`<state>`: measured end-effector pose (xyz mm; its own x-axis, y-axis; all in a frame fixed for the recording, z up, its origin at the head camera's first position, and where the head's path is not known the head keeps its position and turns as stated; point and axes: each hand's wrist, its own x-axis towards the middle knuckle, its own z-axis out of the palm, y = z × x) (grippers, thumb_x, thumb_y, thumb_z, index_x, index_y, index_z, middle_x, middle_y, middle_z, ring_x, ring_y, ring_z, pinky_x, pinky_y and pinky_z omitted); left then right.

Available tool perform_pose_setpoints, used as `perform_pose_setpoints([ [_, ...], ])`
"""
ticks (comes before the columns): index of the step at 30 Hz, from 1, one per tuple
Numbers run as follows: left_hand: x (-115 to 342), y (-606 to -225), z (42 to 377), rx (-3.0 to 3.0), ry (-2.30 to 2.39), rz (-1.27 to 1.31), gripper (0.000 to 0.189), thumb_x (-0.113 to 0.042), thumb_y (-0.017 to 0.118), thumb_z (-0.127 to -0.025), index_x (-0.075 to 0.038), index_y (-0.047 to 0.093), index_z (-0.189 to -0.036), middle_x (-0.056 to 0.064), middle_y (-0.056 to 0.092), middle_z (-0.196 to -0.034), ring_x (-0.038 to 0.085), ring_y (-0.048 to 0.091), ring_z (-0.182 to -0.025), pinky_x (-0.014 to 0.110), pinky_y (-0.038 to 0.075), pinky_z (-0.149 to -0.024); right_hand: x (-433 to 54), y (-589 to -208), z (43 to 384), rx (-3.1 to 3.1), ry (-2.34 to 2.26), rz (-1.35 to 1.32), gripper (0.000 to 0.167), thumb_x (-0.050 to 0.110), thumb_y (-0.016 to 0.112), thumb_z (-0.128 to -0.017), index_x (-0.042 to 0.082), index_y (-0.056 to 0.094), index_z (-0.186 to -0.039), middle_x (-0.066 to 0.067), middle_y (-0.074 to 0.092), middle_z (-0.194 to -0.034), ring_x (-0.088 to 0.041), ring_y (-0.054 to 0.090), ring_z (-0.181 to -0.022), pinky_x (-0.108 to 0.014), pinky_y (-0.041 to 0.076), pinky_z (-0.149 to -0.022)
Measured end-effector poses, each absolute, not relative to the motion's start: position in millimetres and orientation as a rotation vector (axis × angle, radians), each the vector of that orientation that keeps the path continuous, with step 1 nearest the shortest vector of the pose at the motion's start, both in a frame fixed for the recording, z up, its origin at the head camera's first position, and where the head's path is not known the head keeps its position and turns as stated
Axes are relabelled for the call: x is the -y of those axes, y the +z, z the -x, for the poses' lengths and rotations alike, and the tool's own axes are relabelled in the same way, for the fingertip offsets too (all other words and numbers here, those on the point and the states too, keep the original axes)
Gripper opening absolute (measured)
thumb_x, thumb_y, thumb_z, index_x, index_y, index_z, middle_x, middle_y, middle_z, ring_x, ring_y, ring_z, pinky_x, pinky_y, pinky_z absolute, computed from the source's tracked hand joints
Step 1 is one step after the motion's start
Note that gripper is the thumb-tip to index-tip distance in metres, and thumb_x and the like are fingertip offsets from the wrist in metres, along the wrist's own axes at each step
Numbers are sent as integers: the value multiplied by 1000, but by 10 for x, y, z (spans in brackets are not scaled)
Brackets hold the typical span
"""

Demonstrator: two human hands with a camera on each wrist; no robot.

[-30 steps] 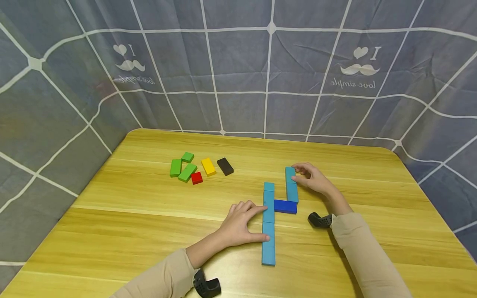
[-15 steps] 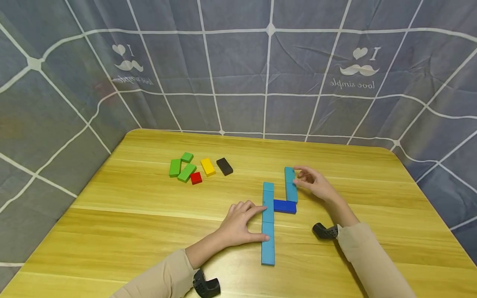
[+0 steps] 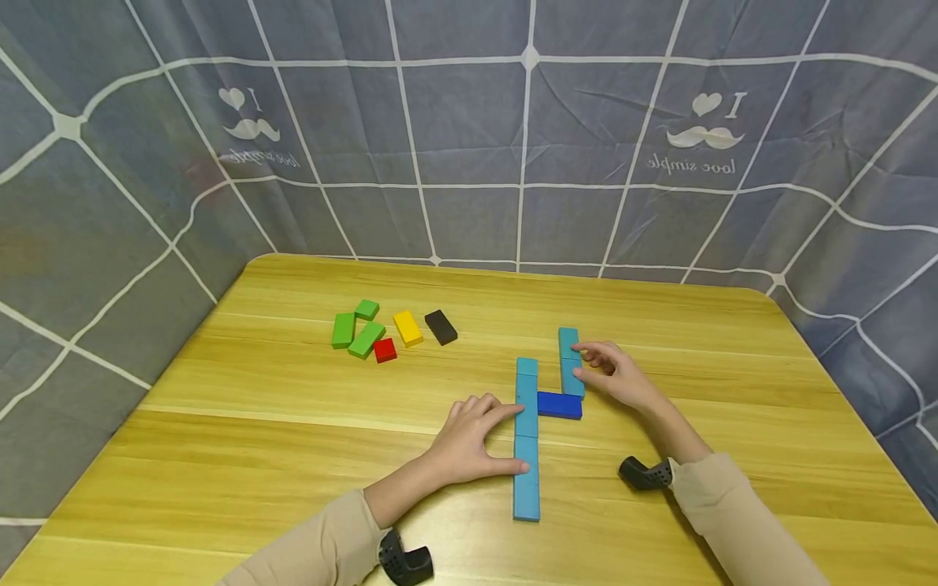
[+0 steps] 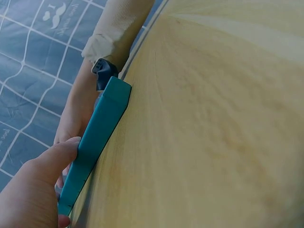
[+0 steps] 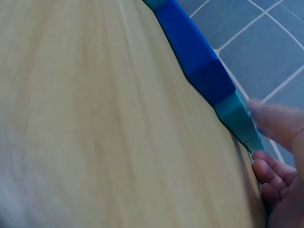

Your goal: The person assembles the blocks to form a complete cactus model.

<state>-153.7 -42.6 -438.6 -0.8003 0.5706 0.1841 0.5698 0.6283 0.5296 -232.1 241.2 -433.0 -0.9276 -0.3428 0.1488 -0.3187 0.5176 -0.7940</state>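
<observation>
Light-blue rectangular blocks form a long column on the table. My left hand rests beside it with thumb and index finger spread, their tips touching it; in the left wrist view the thumb lies against the light-blue block. A dark-blue block lies crosswise, linking this column to a shorter one of light-blue blocks on the right. My right hand is at that short column's right side, index fingertip by the upper block and thumb tip by the lower one. The right wrist view shows the dark-blue block close to this hand.
At the back left lie several green blocks, a red block, a yellow block and a black block. A grey curtain stands behind the wooden table. Black wrist devices sit at both cuffs.
My right hand has shifted towards me along the short column, from its upper block to where the two blocks meet. The left hand and the blocks have stayed in place.
</observation>
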Motion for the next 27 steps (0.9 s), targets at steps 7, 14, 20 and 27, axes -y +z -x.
perform_pose_setpoints([
  [7,423,-4386,1540,-2833,919,-993,74,-58,67,-71,-24,48,-133,-6,48,-103,10,39,-89,28,28,-79,-2415,-4321,2308,-2719,-1389,568,42,16,65,-85,5,55,-123,-12,49,-103,-22,44,-89,-29,37,-76],
  [14,434,-4364,1559,-2784,1041,-965,73,-53,70,-71,-22,47,-133,-5,48,-98,11,39,-86,29,28,-77,-2400,-4310,2304,-2729,-1371,555,42,17,66,-85,5,55,-123,-12,49,-101,-22,44,-88,-30,38,-75],
  [20,539,-4314,1851,-2808,1333,-840,68,-37,74,-73,-11,48,-131,6,52,-95,19,46,-88,40,34,-82,-2402,-4311,2300,-2735,-1365,542,42,17,65,-85,5,55,-123,-12,49,-102,-22,44,-89,-31,38,-76],
  [27,876,-4255,2390,-3137,1336,-578,65,-34,76,-73,-8,51,-127,13,54,-101,27,43,-89,45,28,-81,-2398,-4330,2300,-2736,-1362,535,41,17,65,-85,5,55,-123,-11,50,-102,-22,44,-91,-31,38,-77],
])
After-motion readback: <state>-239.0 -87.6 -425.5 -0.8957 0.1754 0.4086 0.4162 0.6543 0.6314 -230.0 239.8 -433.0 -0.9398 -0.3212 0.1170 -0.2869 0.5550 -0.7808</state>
